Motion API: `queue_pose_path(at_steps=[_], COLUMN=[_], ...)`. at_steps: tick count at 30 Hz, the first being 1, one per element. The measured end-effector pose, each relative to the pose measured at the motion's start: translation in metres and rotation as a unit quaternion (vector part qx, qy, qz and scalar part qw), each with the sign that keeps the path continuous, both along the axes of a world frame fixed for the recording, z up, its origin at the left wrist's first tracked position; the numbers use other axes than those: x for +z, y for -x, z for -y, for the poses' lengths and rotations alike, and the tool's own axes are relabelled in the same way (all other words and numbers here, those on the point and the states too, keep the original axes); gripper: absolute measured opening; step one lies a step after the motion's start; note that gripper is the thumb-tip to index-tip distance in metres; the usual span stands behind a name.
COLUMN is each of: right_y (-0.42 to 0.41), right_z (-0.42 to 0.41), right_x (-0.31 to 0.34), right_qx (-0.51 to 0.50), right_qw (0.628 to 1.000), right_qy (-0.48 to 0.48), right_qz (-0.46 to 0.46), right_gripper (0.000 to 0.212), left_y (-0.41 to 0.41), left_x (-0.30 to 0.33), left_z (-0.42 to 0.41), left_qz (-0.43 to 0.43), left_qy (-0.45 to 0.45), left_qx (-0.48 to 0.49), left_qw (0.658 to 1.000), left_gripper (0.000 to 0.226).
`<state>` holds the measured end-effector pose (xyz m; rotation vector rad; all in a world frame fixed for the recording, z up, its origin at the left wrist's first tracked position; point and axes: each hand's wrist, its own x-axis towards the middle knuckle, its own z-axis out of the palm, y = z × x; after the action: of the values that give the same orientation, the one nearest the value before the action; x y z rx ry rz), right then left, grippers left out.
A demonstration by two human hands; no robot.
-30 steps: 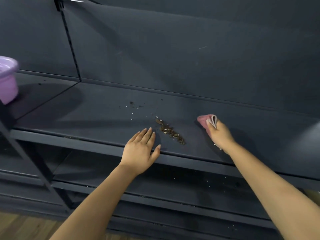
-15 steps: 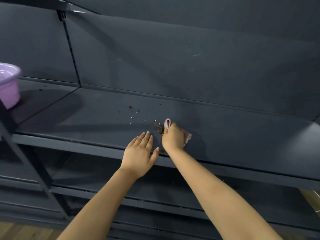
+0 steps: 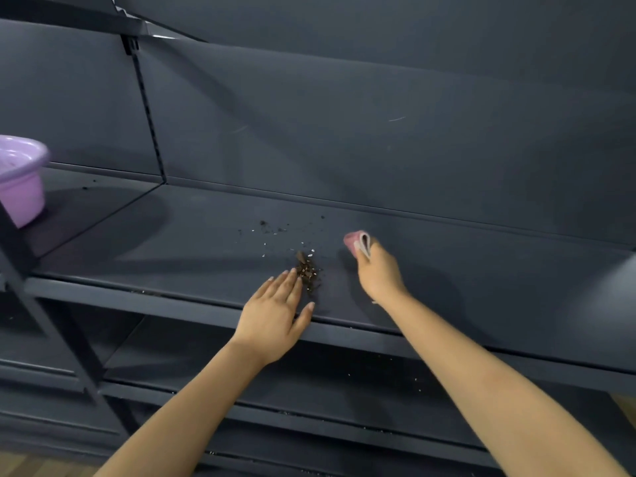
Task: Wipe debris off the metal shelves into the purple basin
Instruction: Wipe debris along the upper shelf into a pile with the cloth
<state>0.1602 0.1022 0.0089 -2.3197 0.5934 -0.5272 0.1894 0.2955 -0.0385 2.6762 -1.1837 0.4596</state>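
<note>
Gripping a pink cloth (image 3: 358, 243), the right hand (image 3: 378, 275) sits on the shelf (image 3: 172, 242), right of the debris (image 3: 307, 268). Left hand (image 3: 275, 313) lies flat, fingers (image 3: 287, 284) straight, touching the pile's left edge. Basin (image 3: 21, 177) stands far left, well apart.

Dark blue-grey metal back panel (image 3: 344, 125) divided by a slotted vertical upright (image 3: 148, 115), with further dark shelf tiers (image 3: 309, 383) below, a strip of wooden plank floor (image 3: 31, 464) at lower left, and soft light from above casting diagonal shadows.
</note>
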Motion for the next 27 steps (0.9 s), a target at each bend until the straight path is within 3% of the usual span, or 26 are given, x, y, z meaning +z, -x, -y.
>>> queue_pose_path(at_steps=[3,6,13,20,23,27], right_y=[0.015,0.026,-0.010,-0.050,-0.057,-0.046], right_z=[0.031,0.047,0.001,-0.066,-0.062,-0.030], right_x=[0.004,0.000,-0.011,-0.011,-0.015,-0.010], right_qx=[-0.047,-0.063,0.024,0.117,0.139,0.126], right_qw=[0.996,0.986,0.979,0.980,0.979,0.990], right_qy=[0.046,0.101,0.193,0.154,0.132,0.062], right_qz=[-0.066,-0.115,-0.059,-0.053,-0.064,0.013], right_gripper=[0.030,0.035,0.036,0.036,0.032,0.048], left_y=[-0.017,-0.032,-0.040,-0.041,-0.041,-0.041], left_x=[-0.001,-0.004,-0.020,-0.020,-0.019,-0.019], left_z=[-0.021,-0.046,-0.057,-0.058,-0.058,-0.059], left_qz=[0.008,0.030,0.078,0.086,0.088,0.083], left_qy=[-0.001,0.000,0.088,0.100,0.100,0.097], left_qx=[0.039,0.057,0.052,0.043,0.041,0.047], left_qw=[0.999,0.998,0.992,0.990,0.990,0.991], left_gripper=[0.084,0.080,0.077,0.076,0.076,0.075])
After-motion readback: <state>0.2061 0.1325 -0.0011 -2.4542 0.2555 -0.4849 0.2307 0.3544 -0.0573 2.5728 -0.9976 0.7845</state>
